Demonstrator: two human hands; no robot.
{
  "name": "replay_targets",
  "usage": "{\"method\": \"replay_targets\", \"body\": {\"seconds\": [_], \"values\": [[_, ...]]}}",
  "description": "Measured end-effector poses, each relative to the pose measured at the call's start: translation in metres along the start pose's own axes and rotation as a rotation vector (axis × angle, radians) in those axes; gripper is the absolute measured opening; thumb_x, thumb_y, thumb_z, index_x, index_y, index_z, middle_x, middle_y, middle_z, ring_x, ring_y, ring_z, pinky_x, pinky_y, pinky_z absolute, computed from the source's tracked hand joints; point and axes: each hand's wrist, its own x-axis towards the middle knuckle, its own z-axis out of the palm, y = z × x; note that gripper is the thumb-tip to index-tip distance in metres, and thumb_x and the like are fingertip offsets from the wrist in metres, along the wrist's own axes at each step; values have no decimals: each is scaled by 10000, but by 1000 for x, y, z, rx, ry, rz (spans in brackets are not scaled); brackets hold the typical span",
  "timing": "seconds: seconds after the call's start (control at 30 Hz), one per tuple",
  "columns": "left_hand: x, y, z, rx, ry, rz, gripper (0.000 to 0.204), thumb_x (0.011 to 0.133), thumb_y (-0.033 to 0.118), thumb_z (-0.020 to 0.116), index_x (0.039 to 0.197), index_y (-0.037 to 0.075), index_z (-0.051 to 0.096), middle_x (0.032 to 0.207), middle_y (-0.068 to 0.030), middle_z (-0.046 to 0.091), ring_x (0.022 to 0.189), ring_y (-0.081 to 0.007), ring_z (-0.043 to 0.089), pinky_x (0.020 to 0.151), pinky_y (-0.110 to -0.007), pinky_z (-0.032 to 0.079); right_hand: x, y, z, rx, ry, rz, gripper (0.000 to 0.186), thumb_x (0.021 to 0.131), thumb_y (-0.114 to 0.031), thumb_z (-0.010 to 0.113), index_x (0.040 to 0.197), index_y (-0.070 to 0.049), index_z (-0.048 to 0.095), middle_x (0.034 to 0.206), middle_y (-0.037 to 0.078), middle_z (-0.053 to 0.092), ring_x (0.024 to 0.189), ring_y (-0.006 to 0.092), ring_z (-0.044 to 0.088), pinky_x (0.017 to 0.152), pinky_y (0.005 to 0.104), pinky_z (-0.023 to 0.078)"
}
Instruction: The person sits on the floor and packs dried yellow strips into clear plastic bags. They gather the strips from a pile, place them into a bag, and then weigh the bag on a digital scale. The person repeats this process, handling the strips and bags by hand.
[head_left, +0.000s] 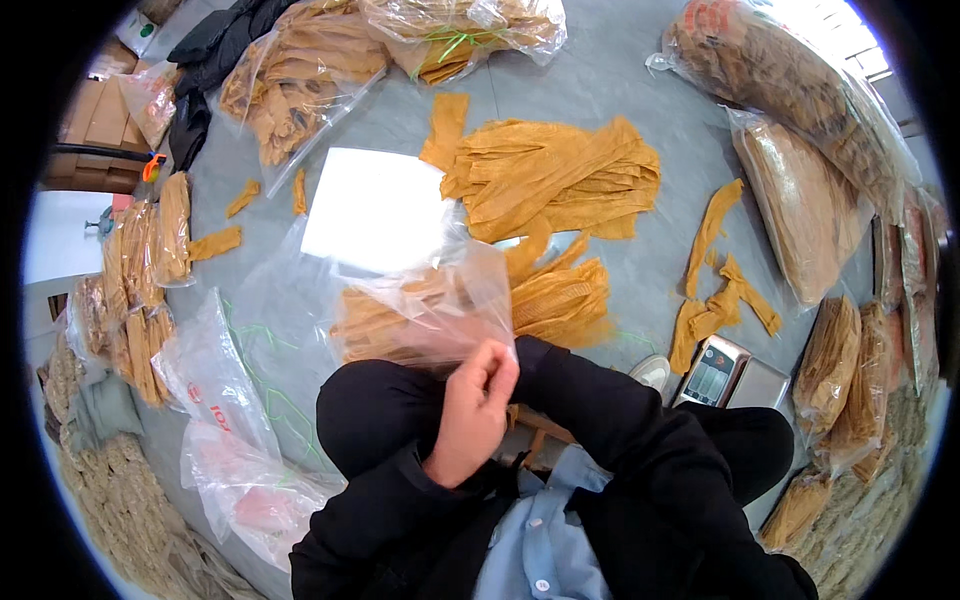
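Observation:
My left hand (472,408) is closed, its fingers pinching the open edge of a clear plastic bag (465,290). My right hand (430,318) is inside this bag; it shows only as a pinkish blur through the film, so its fingers cannot be made out. Wrinkled, dried, tan-brown strips (565,300) lie beside and partly within the bag, next to my right hand. Beyond them a larger pile of the same strips (560,175) rests on the grey floor. A white rectangular sheet or board (375,208) lies to the left of the pile.
A small scale (730,375) stands right of my knees, near loose strip pieces (715,305). Large filled plastic bags (790,110) line the right side; more bags (305,80) lie at the back. Packed bundles (145,270) and a crumpled clear bag (225,430) are at left.

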Motion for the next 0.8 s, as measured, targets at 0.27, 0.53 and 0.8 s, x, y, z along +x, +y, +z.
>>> {"method": "replay_targets", "body": {"seconds": [0.27,0.53,0.8], "values": [[4,5,-7,-255,151,-152,122,930,87,464,820,43,492,716,40,435,684,-36,389,626,-186,340,2,-30,4,0,-17,30,108,778,-141,563,823,-44,575,789,110,603,742,244,554,680,350,452],[11,-8,-15,-376,220,-18,120,959,148,429,881,59,455,739,7,441,676,-74,398,662,-212,345,-119,-8,-86,-92,708,251,239,810,-96,586,1039,-32,614,939,134,625,889,281,574,789,368,443],[10,-16,-24,-403,242,-57,147,956,152,422,840,68,455,653,45,377,565,-45,318,511,-199,270,-224,61,-40,917,1221,862,813,815,-490,585,1413,-113,184,1431,122,231,1308,235,252,1035,387,229]]}}
